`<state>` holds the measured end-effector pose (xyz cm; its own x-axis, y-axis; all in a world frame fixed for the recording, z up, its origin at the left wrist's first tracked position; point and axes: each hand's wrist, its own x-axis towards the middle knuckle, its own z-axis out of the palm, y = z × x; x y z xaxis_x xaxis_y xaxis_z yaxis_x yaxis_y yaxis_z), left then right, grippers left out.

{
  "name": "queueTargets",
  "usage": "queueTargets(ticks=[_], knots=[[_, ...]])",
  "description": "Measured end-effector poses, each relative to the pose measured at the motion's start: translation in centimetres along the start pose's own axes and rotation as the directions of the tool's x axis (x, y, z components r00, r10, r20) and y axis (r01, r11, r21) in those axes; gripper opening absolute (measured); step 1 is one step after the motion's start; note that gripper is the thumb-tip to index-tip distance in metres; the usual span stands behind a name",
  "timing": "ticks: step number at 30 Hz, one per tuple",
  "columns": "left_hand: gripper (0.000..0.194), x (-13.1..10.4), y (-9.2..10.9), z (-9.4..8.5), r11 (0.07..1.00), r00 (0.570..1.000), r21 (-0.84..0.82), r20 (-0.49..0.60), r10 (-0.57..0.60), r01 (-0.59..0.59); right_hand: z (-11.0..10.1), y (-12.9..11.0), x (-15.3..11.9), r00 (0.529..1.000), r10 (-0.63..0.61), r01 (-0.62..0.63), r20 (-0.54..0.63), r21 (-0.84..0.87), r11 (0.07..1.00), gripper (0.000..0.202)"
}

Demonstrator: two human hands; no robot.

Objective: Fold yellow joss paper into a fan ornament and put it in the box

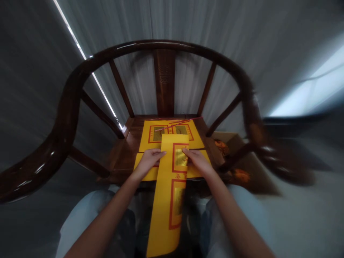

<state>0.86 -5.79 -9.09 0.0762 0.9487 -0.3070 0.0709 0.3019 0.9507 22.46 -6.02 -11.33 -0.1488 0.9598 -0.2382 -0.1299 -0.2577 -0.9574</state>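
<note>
Head cam, the only view: long yellow sheet (164, 186) held up over the front of the seat, running from the middle of the frame down to 6 o'clock. Left hand (150, 158), between 7 and 8 o'clock off centre, pinches its left edge between thumb and fingers. Right hand (198, 160), between 4 and 5, has the thumb on the printed face near the right edge, fingers mostly tucked behind.

I'd guess it's paper: light, bendy, easy to crease, maybe a bit slick on the shiny gold panels. Best hold is probably a light pinch on both long edges, off the gold. The lower end curls and the right edge bends away.

More yellow sheets (146, 143) lie flat on the seat towards 12 from the hands, red-framed, with thin reddish strands (185, 123) across the far one. The chair (166, 86) is dark glossy wood, with a rounded curved rail and a carved round motif at 12. Cardboard box (228, 138) at 4, contents blurry orange
</note>
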Motion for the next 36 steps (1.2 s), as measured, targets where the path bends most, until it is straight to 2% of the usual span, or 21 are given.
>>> queueTargets(ticks=[3,5,7,11,15,17,23,27,31,36], knots=[[0.036,-0.1,0.0,-0.4,0.999,0.995,-0.024,0.091,-0.031,0.034,0.1,-0.2,0.0,0.999,-0.013,0.014,-0.043,0.015,1.000,0.045],[0.040,-0.2,0.0,-0.6,0.998,0.993,-0.022,0.104,-0.050,0.052,0.1,-0.4,0.1,0.997,0.002,-0.001,-0.081,0.011,1.000,0.044],[0.040,-0.2,0.1,-0.7,0.998,0.997,-0.016,0.047,-0.054,0.054,0.2,-0.6,0.1,0.996,0.020,-0.019,-0.090,0.014,1.000,0.044],[0.031,-0.4,0.7,-0.4,0.999,0.995,-0.004,-0.090,-0.046,0.046,0.6,-0.9,-0.1,1.000,0.029,-0.029,-0.002,0.014,0.999,0.041],[0.020,-0.4,1.2,0.0,0.997,0.986,0.003,-0.150,-0.076,0.077,0.6,-1.0,-0.2,1.000,0.017,-0.017,-0.002,-0.034,0.999,0.041],[0.019,-0.3,1.1,0.0,0.997,0.989,-0.010,-0.128,-0.078,0.077,0.5,-1.0,-0.2,1.000,0.011,-0.012,-0.011,-0.035,0.999,0.041],[0.035,-0.2,0.4,-1.2,0.996,0.995,-0.014,0.060,-0.086,0.087,-0.4,-1.2,-0.1,0.998,-0.002,0.000,-0.055,-0.031,1.000,0.038],[0.038,-0.2,-0.6,-1.3,0.997,0.992,-0.022,0.101,-0.078,0.080,-0.9,-1.1,-0.2,0.996,0.008,-0.009,-0.090,-0.016,1.000,0.040],[0.036,0.1,-1.5,-1.0,0.998,0.999,-0.056,0.044,-0.028,0.030,-1.1,-0.6,-0.1,0.999,0.029,-0.029,-0.022,-0.004,1.000,0.040],[0.041,0.4,-1.5,-0.8,0.998,0.999,-0.061,-0.044,-0.003,0.000,-1.4,0.0,0.2,1.000,0.025,-0.025,0.010,0.021,0.999,0.041]])
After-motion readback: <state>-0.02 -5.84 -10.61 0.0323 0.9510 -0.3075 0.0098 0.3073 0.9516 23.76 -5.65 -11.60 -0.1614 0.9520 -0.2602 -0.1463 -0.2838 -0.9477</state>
